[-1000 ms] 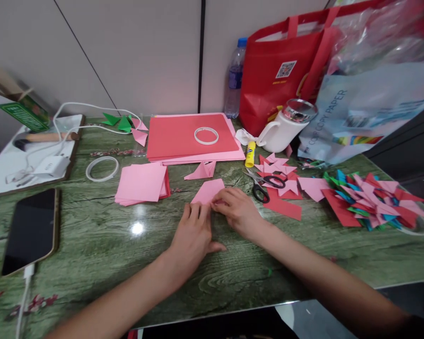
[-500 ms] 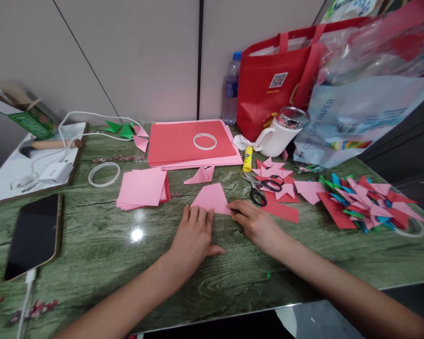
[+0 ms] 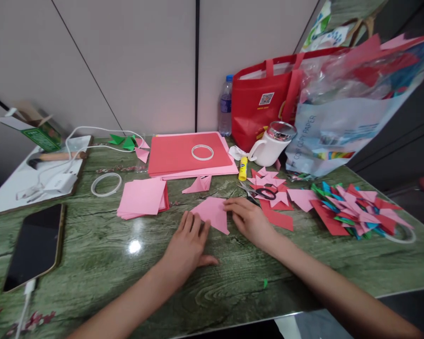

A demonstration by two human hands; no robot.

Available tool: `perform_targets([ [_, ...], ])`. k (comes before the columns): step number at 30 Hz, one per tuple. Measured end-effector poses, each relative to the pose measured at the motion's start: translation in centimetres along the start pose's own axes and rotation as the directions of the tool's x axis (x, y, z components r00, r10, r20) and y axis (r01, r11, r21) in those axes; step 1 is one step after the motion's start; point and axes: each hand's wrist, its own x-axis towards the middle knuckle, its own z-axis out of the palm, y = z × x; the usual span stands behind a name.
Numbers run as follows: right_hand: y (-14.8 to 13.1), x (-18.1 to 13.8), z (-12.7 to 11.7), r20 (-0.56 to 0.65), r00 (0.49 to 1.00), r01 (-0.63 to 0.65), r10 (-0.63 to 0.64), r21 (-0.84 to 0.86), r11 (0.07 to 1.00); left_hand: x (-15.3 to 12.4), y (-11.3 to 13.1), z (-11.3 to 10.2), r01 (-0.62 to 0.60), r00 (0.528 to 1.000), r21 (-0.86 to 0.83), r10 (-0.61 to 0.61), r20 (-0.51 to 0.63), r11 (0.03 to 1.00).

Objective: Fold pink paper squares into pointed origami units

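Note:
A folded piece of pink paper point(image 3: 215, 212) lies on the table in front of me. My left hand point(image 3: 189, 238) rests with its fingertips on the paper's left lower edge, fingers laid out and thumb apart. At the upper right edge, my right hand point(image 3: 249, 217) has thumb and fingers closed on the paper. Just behind lies another folded pink piece point(image 3: 198, 184). Left of it is a stack of pink square sheets point(image 3: 143, 197). Black-handled scissors point(image 3: 266, 193), partly covered by my right hand, lie over red and pink cut pieces point(image 3: 281, 219).
Red and pink sheets point(image 3: 178, 153) lie at the back under a tape roll point(image 3: 202, 152). A yellow glue stick point(image 3: 243, 168), white mug point(image 3: 268, 148), red bag point(image 3: 249, 103) and bottle point(image 3: 225, 108) stand behind. Folded coloured pieces point(image 3: 360, 209) are heaped right; a phone point(image 3: 35, 247) lies left.
The pink paper has turned, so a pointed corner now faces me at its lower right. My right hand has shifted from the lower right corner to the upper right edge.

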Motion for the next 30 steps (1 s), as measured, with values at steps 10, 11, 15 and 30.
perform_targets([
  [10,0.1,2.1,2.2,0.069,0.989,-0.137,0.132,0.084,0.987,-0.7,-5.5,-0.9,-0.194,0.979,-0.247,0.17,-0.115,0.949],
  [11,0.0,2.1,2.3,0.078,0.988,-0.139,0.134,0.068,0.988,-0.7,-5.6,-0.8,-0.204,0.976,-0.243,0.179,-0.12,0.949],
  [15,-0.3,1.8,2.6,0.111,0.982,-0.153,0.151,0.015,0.988,-0.7,-5.4,-0.4,-0.212,0.975,-0.216,0.191,-0.113,0.953],
  [30,-1.1,1.2,2.9,0.057,0.983,-0.174,0.174,0.001,0.985,-0.3,-4.3,0.0,-0.199,0.974,-0.222,0.167,-0.154,0.955],
])
